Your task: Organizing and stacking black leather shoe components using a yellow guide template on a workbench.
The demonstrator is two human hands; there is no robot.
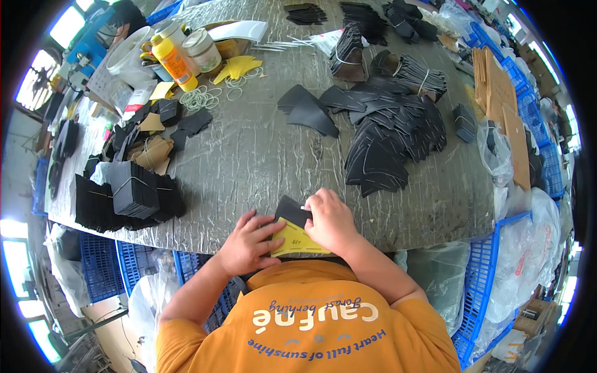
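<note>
At the table's near edge a yellow template card (pixel 297 240) with slots and handwriting lies over a black flat piece (pixel 292 211), whose far end sticks out beyond it. My left hand (pixel 247 242) rests on the card's left side, fingers spread and flat. Above the card's right part, my right hand (pixel 331 219) is closed in a pinch. A small white end of a thin, pen-like stick shows at its fingertips; the rest is hidden by the fingers. Farther off lies a heap of similar black pieces (pixel 388 130), several with pale lines, beside a few loose black pieces (pixel 308 110).
Banded black stacks (pixel 134 189) stand at the left. Behind them are a yellow bottle (pixel 174 62), a glass jar (pixel 202 51), rubber bands (pixel 200 98) and yellow cards (pixel 237 68). More black bundles (pixel 348 53) lie at the back. Blue crates (pixel 482 280) with plastic bags flank the table.
</note>
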